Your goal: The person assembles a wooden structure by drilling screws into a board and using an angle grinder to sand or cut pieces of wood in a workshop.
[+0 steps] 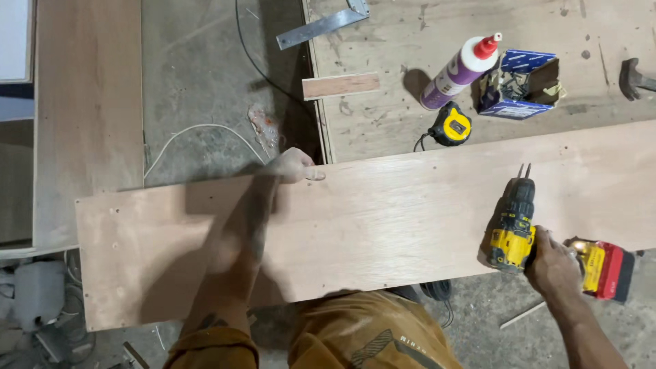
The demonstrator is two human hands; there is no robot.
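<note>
From the head camera, a long rectangular sheet of pale brown plywood lies across the view, its right part resting on a scuffed wooden workbench and its left part reaching out over the grey concrete floor.

The left hand is stretched forward to the far long edge of the plywood, close to the workbench's left edge; its fingers curl over that edge with the thumb lying on the top face, so it grips the sheet.

The right hand is wrapped around the handle of a yellow and black cordless drill with a red battery pack. The drill lies low over the plywood's near long edge toward the right end, its bit pointing away from the person at the sheet's surface; whether the tip touches the wood cannot be told.

On the workbench beyond the plywood's far edge sit a yellow and black tape measure, a white glue bottle with a red cap lying on its side, and an open blue cardboard box of screws. A small wooden offcut lies at the workbench's left edge, and a hammer head shows at its right edge.
</note>
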